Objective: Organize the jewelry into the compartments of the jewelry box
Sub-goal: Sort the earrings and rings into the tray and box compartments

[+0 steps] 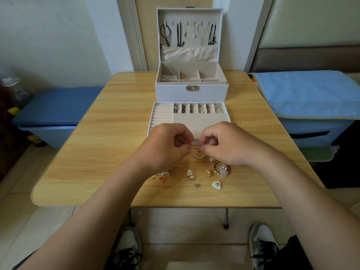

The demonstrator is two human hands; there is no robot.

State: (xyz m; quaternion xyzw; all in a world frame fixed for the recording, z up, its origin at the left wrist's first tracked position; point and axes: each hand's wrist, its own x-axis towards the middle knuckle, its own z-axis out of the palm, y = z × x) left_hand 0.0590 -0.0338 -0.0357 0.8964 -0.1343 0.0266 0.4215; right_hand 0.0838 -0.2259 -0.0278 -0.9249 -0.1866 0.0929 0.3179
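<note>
**Earring worked between both hands**

The right hand (224, 145) pinches a gold beaded hoop earring (198, 153) just off the near edge of the white divided tray (151, 121), mid-counter, likely steadying its post. The left hand (167, 145) curls its fingers beside the hoop; whether it grips a backing I cannot tell. Loose gold and pearl earrings (194, 176) lie toward the counter's near edge, and the white jewelry box (191, 92) stands open behind.

Wood-grain table (81, 152) w/ a blue bin (58, 108) on my left, towel-covered bin (311, 133) on my right, grey sneakers (128, 246) on the floor below.
</note>
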